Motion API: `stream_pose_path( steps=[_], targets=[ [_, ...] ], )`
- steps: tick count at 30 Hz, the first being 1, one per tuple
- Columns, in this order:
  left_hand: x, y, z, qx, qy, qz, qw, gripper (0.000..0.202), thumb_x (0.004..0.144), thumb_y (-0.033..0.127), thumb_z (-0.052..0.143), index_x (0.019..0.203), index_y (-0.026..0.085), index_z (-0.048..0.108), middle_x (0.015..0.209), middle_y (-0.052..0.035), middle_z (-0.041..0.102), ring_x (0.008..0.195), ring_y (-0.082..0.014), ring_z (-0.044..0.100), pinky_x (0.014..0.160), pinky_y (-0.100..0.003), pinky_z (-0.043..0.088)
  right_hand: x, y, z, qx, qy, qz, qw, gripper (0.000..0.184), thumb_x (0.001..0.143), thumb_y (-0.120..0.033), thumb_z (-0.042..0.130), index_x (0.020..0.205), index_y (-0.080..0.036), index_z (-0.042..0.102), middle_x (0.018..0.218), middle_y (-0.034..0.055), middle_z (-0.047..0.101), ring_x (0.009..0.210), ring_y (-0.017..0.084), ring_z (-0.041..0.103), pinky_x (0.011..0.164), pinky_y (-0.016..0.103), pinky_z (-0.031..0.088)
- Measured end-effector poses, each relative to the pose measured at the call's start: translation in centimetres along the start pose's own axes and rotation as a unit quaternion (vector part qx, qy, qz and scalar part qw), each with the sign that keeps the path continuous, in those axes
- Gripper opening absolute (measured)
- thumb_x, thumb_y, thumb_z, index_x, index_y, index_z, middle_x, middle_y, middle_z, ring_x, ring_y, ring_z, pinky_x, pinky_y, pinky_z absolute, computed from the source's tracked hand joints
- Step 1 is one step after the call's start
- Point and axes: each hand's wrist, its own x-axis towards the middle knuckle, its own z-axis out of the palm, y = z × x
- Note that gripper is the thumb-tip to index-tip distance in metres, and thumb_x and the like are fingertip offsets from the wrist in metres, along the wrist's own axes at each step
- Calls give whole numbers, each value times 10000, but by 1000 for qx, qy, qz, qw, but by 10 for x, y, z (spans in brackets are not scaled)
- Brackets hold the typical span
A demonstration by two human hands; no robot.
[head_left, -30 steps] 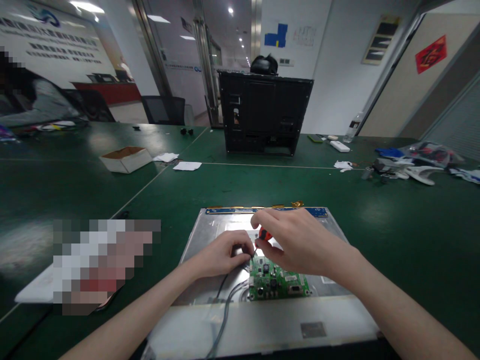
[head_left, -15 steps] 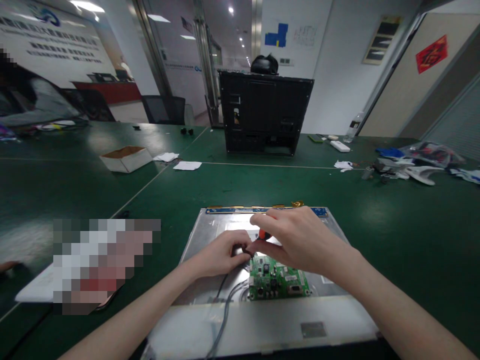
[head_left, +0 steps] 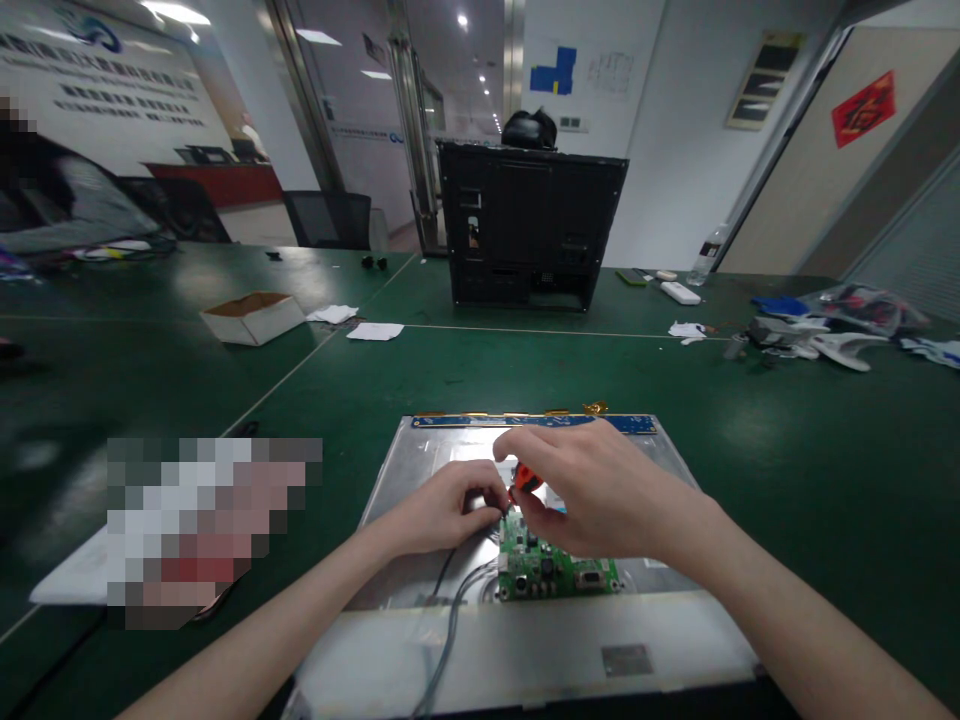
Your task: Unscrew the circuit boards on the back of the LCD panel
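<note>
A flat display panel (head_left: pixel 390 535) lies on the table with its metal back up. On it sits a green circuit board (head_left: pixel 559 575), with grey cables (head_left: pixel 450 640) at its left side. My right hand (head_left: pixel 600 485) is curled around the red-and-black handle of a screwdriver (head_left: pixel 527 478) above the board's upper left corner. My left hand (head_left: pixel 457 505) rests on the panel, its thumb and fingers pinched by that same corner, close to the screwdriver's lower end. What the left fingertips hold is too small to make out. A blue strip board (head_left: pixel 480 421) runs along the panel's far edge.
Beyond the panel, a black monitor casing (head_left: pixel 532 225) stands upright on the green table (head_left: pixel 315 520). An open box (head_left: pixel 255 320) and papers (head_left: pixel 375 331) lie to the left. Bagged items (head_left: pixel 862 305) and a bottle (head_left: pixel 707 255) are at the right. Someone sits at far left (head_left: pixel 82 205).
My right hand's fingers have shifted and loosened around the screwdriver handle, so more red shows. My left hand stays nearly still. At far left, a blurred shape has moved.
</note>
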Motion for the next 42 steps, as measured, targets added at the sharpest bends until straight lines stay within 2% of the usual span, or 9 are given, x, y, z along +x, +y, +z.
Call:
stream_pose_path(
  steps=[5,10,14,17,23,27,32,36,42],
  targets=[
    [2,-1,0,4,-4,11,1000,100,805,159,558,844,173,648,797,-8,658,742,-170,586,672,-260,443,-1,1,-1,-19,9,-8,1000,129,940,-275,547,1033,-188,568,880,12,667,654,136,534,526,273,209],
    [3,1,-1,14,-3,14,1000,65,813,162,566,778,172,620,737,2,628,699,-162,559,632,-253,409,1,3,0,-48,29,11,998,228,979,-411,544,954,-189,589,768,6,673,594,132,518,515,274,175],
    [2,1,-1,4,-5,17,1000,76,839,164,585,864,173,656,811,-15,672,753,-178,604,679,-271,449,1,3,2,-52,37,6,998,156,979,-325,528,930,-189,586,739,0,656,574,123,496,511,270,177],
    [1,-1,0,2,-1,15,1000,62,846,180,600,873,176,656,868,-27,694,809,-191,623,736,-293,474,1,2,2,-44,27,8,999,84,942,-235,530,982,-177,576,820,13,671,611,124,513,517,269,198],
    [1,2,-1,-8,2,8,1000,43,831,200,610,805,178,635,827,-15,685,766,-177,616,711,-281,479,1,-2,0,-18,9,17,1000,164,857,-168,536,1021,-158,548,907,33,670,656,130,536,527,272,230],
    [2,4,-2,5,1,11,1000,49,808,166,585,812,180,632,806,-9,676,759,-179,604,694,-276,457,1,-1,0,-28,8,18,999,94,937,-247,525,993,-173,545,884,32,679,664,138,562,529,272,225],
    [2,3,-2,18,-14,2,1000,65,827,164,574,843,169,637,835,-23,682,791,-192,609,720,-291,455,1,2,1,-48,12,32,998,220,981,-406,533,966,-189,559,776,18,689,609,145,568,521,270,198],
    [1,2,-1,5,-13,6,1000,99,848,179,596,923,165,660,908,-38,700,838,-201,624,760,-301,476,1,0,1,-50,10,35,998,141,977,-308,508,957,-181,565,766,16,686,590,139,553,519,269,202],
    [0,-1,1,-3,-2,10,1000,50,845,176,595,852,169,645,849,-22,687,784,-181,616,725,-287,482,2,-2,1,-20,17,24,999,140,853,-168,534,993,-159,548,830,20,668,631,126,531,527,262,232]
  ],
)
